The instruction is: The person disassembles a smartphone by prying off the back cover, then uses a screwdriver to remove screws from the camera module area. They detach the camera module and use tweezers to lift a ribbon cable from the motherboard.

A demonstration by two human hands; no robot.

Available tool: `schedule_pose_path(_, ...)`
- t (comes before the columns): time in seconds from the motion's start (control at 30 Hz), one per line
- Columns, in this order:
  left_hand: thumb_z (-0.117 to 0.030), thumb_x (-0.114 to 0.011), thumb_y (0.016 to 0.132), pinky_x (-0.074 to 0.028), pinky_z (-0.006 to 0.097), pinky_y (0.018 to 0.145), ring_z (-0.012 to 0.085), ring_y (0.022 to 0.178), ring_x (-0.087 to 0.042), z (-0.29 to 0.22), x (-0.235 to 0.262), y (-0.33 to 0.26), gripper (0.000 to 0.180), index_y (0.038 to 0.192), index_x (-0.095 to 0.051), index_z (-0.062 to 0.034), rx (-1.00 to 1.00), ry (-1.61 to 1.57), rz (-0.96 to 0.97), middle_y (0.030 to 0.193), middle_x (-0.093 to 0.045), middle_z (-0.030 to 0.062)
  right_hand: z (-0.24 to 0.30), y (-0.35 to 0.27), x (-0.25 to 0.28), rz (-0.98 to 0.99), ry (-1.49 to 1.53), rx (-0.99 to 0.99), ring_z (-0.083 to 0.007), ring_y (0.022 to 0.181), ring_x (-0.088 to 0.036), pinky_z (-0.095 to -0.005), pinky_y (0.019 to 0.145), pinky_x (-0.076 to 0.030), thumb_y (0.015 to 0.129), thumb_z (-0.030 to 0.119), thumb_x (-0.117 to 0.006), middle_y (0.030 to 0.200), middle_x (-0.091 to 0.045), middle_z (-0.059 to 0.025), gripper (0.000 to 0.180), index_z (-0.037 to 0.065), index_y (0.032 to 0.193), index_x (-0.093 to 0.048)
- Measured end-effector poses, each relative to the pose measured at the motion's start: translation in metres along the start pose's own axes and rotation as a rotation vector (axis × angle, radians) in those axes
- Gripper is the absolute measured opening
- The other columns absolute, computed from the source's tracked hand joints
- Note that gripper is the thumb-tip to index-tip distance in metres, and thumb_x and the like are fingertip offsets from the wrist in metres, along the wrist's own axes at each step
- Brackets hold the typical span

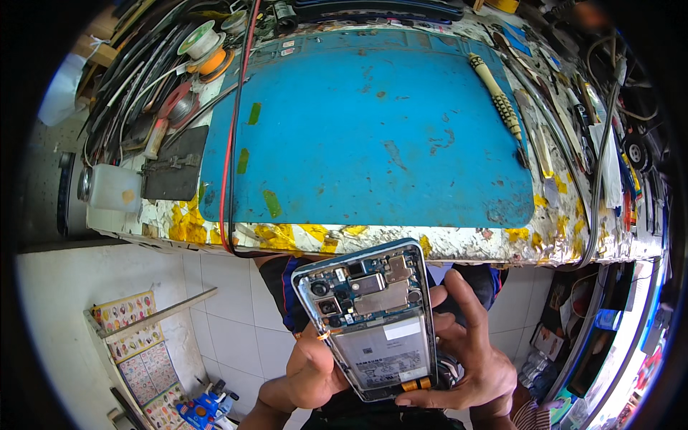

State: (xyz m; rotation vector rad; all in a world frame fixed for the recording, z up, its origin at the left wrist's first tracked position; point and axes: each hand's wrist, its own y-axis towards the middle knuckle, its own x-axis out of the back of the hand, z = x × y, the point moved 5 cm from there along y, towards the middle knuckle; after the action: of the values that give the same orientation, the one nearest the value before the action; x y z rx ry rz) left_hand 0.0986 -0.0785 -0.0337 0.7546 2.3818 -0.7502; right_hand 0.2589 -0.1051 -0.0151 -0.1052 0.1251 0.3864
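An opened smartphone is held up in front of the bench edge, its back cover off. Its circuit board with camera modules fills the top part, and a grey battery lies below. An orange flex cable shows at the lower end. My left hand grips the phone's left side, thumb along the frame. On the right side, my right hand supports the lower corner with its thumb by the flex cable, while its index finger points upward off the phone. The fingers behind the phone are hidden.
A blue work mat covers the bench, with a cream-handled tool at its right. Red and black cables cross its left side. Wire spools, a dark metal plate and a translucent bottle stand left. A toy sits low left.
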Motion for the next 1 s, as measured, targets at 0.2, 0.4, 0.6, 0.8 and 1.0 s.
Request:
schedule_pose_path(0.2,-0.071,-0.047,0.090,-0.045,0.059,0.106,0.0534,0.135,-0.040,-0.012,-0.012,0.011,0.099,0.160,-0.006,-0.0133,-0.145,-0.121,0.133,0.155,-0.024,0.0359,-0.007,0.000,0.000,0.039,0.051,-0.064,-0.0362,0.126,-0.057,-0.0483,0.097,-0.053,0.081,0.000,-0.081,0.142,-0.046,-0.0302,0.120,0.005,0.157,0.012)
schedule_pose_path(0.4,-0.034,-0.079,0.085,-0.035,0.060,0.114,0.0528,0.143,-0.028,-0.025,-0.005,0.009,0.107,0.159,-0.005,-0.0081,-0.345,-0.164,-0.002,0.158,-0.015,0.0344,-0.007,0.001,-0.001,0.023,0.181,-0.141,-0.0288,0.117,-0.062,-0.0429,0.096,-0.054,0.085,-0.002,-0.075,0.136,-0.052,-0.0251,0.111,0.007,0.158,0.008)
schedule_pose_path(0.6,-0.078,-0.035,0.092,-0.018,0.075,0.112,0.0543,0.148,-0.005,-0.029,0.002,0.004,0.095,0.161,0.005,-0.0252,-0.561,-0.150,0.190,0.163,0.005,0.0303,0.015,0.000,0.019,-0.121,0.194,-0.166,-0.0245,0.109,-0.066,-0.0379,0.091,-0.057,0.083,-0.008,-0.072,0.118,-0.065,-0.0198,0.106,0.010,0.159,-0.001)
schedule_pose_path(0.8,-0.082,-0.032,0.089,-0.029,0.072,0.109,0.0481,0.144,-0.027,-0.025,0.032,-0.014,0.107,0.160,-0.004,-0.0067,-0.656,0.223,-0.502,0.158,-0.022,0.0310,0.053,0.006,0.054,-0.122,-0.062,-0.084,-0.0238,0.087,-0.073,-0.0288,0.069,-0.058,0.069,-0.012,-0.078,0.089,-0.070,-0.0161,0.105,0.000,0.155,-0.020)
schedule_pose_path(1.0,-0.055,-0.077,0.078,-0.039,0.061,0.108,0.0435,0.139,-0.041,0.016,0.014,-0.005,0.113,0.153,-0.020,0.0066,0.121,-0.599,0.018,0.150,-0.036,0.0341,0.062,0.036,0.065,0.479,-0.235,-0.006,-0.0194,0.073,-0.066,-0.0335,0.066,-0.052,0.079,0.000,-0.073,0.087,-0.063,-0.0097,0.095,0.009,0.158,-0.021)
